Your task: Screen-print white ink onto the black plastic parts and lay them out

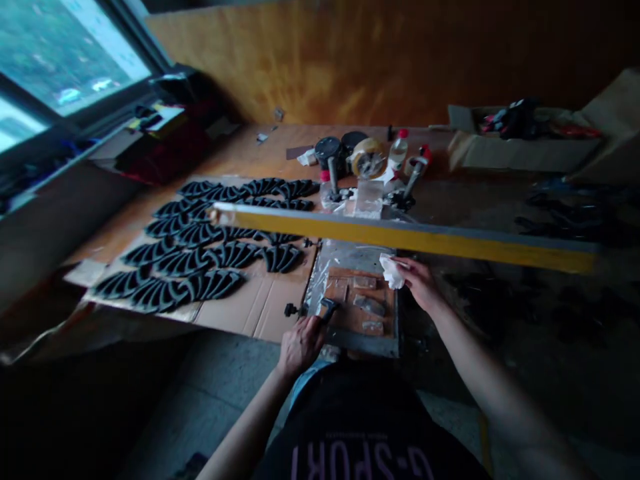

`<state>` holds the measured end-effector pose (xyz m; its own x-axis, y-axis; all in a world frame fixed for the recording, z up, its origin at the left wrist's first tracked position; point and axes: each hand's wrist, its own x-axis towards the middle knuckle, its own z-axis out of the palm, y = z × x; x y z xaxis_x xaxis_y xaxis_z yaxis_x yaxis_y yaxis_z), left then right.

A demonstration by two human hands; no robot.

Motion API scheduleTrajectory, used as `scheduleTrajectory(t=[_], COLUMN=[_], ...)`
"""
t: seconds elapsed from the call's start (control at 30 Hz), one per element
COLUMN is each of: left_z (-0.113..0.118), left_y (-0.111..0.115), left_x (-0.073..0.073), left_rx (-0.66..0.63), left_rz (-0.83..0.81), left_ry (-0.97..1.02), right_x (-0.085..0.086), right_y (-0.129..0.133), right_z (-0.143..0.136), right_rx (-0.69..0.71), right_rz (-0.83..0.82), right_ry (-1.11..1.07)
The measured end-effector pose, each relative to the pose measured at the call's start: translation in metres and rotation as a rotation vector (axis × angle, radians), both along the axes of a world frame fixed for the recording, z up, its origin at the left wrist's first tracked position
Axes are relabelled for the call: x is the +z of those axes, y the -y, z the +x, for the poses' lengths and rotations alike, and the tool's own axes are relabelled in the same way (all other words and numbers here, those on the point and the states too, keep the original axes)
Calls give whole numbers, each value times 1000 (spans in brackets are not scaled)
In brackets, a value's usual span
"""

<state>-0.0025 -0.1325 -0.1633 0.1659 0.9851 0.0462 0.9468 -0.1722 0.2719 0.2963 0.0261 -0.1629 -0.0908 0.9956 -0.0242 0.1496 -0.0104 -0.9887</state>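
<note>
My left hand [301,343] is closed around a small black curved part [329,307] at the near left edge of a wooden block plate. In my right hand [416,280], between thumb and fingers, is a crumpled white tissue [392,271], just above the plate's far right corner. The brown wooden plate [344,321] carries several small pieces and lies on a grey metal base [387,345]. Beyond both hands a long yellow and grey bar [400,235] crosses the view from left to right.
Rows of black curved parts [173,260] lie on cardboard [253,303] at the left. Behind the bar stand a tape roll [368,159], a clear bottle with a red cap [399,151] and black round containers [329,153]. A cardboard box [525,152] sits at the back right.
</note>
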Motion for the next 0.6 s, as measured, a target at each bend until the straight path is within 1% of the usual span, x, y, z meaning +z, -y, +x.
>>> scheduleTrajectory(t=[0.07, 0.1, 0.23, 0.3, 0.37, 0.43, 0.5, 0.6], left_z=[-5, -7, -12, -14, -14, -15, -15, -15], left_y=[7, 10, 14, 14, 14, 14, 14, 13], left_x=[-5, -8, -21, -25, -28, -30, -31, -31], left_rx=[6, 8, -8, -13, -13, -14, -26, -55], left_rz=[20, 31, 65, 91, 108, 114, 108, 89], left_ry=[7, 5, -5, -11, -20, -22, -16, -7], right_x=[5, 7, 11, 7, 1, -6, -9, -10], right_y=[14, 21, 47, 56, 62, 68, 74, 80], right_z=[-35, -53, -118, -141, -153, -155, -150, -139], right_rx=[91, 139, 426, 541, 623, 664, 667, 657], right_rz=[57, 111, 475, 575, 602, 610, 623, 644], right_ry=[100, 148, 407, 540, 649, 723, 776, 829])
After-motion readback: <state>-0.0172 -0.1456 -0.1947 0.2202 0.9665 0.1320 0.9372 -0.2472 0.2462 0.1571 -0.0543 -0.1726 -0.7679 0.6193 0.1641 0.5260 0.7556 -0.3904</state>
